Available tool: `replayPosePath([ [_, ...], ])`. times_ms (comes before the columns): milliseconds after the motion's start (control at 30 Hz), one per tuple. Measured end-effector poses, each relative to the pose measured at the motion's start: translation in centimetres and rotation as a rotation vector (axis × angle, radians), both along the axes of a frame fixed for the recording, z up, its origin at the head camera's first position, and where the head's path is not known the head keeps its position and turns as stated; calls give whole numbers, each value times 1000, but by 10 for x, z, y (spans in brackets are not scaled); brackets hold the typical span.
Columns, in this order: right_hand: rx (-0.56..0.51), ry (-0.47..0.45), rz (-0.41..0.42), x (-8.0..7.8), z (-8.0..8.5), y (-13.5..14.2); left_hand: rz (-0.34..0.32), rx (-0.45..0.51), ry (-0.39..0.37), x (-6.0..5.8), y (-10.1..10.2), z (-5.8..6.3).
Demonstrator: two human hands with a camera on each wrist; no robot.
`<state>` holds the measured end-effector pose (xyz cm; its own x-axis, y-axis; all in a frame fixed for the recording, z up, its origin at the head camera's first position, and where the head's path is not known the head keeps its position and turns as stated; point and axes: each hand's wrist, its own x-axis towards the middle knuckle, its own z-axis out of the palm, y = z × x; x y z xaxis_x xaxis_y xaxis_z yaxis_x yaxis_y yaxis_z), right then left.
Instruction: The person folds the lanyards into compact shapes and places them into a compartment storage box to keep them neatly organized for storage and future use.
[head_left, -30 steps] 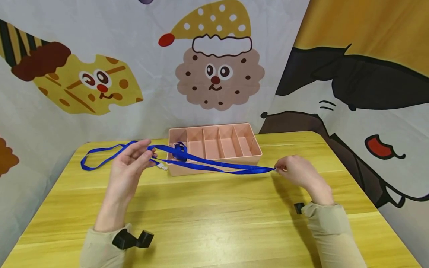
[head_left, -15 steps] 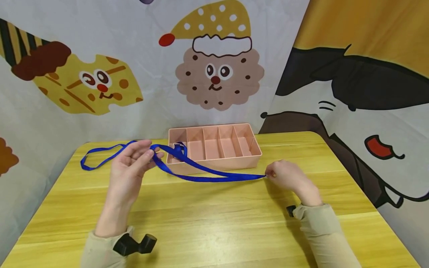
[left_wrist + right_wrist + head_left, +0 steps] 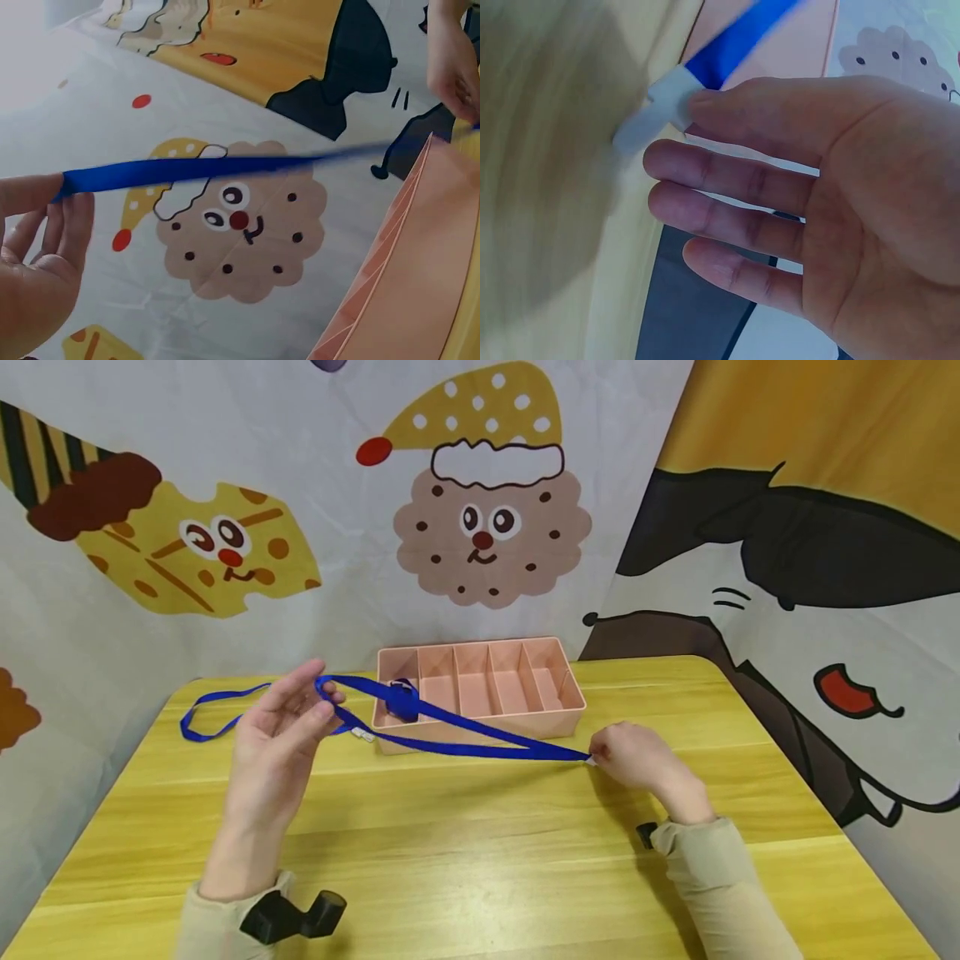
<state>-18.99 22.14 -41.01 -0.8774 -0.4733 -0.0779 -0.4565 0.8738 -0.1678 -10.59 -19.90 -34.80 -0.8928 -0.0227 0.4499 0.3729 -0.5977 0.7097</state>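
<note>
A blue lanyard [image 3: 465, 750] is stretched between both hands over the table, its two strands spread apart near the left hand. My left hand [image 3: 281, 735] holds its looped end at the fingertips; the left wrist view shows the strap running from between thumb and fingers. With thumb and index finger, my right hand [image 3: 637, 758] pinches the lanyard's white clip [image 3: 676, 97], while its other fingers extend, as the right wrist view shows. Another blue lanyard [image 3: 206, 718] lies on the table behind the left hand, close to a white clip [image 3: 363, 735].
A pink divided box [image 3: 480, 727] stands at the back of the wooden table [image 3: 480, 852]. In its leftmost compartment is a bundled blue strap [image 3: 403, 702], partly behind the held lanyard. A cartoon-printed cloth [image 3: 345, 552] hangs right behind the table.
My right hand has moved left and slightly down, toward the left hand. My left hand has shifted slightly left, its fingers spreading at the loop, and the lanyard's strands have parted more.
</note>
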Motion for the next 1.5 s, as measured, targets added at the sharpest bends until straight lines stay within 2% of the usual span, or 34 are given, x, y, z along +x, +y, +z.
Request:
replayPosePath([
  [100, -13, -4, -17, 1, 4, 3, 13, 48, 47, 0, -2, 1],
  [233, -15, -17, -12, 1, 6, 3, 184, 34, 45, 3, 2, 6],
  [333, -14, -15, 9, 2, 7, 1, 345, 0, 65, 5, 6, 10],
  [467, -14, -2, 32, 3, 6, -2, 435, -25, 100, 8, 8, 14],
  [600, -10, -7, 63, 4, 5, -10, 416, -46, 120, 11, 5, 20],
  [733, -27, -10, 120, 5, 2, -21, 385, 15, 143, 11, 5, 31],
  [867, -50, 3, 164, 8, 1, -29, 368, 54, 92, 7, 10, 49],
  [1033, -62, -9, 189, 10, 0, -35, 397, -8, 13, -2, 23, 79],
  [1167, -93, -42, 198, 12, -2, -39, 400, -68, 7, -10, 35, 98],
  [1267, -112, -87, 190, 13, -3, -43, 402, -129, 34, -14, 43, 108],
  [1300, -115, -98, 190, 14, -4, -44, 396, -147, 42, -14, 45, 111],
  [1500, -136, -126, 212, 17, -6, -54, 261, -134, 107, -16, 63, 131],
])
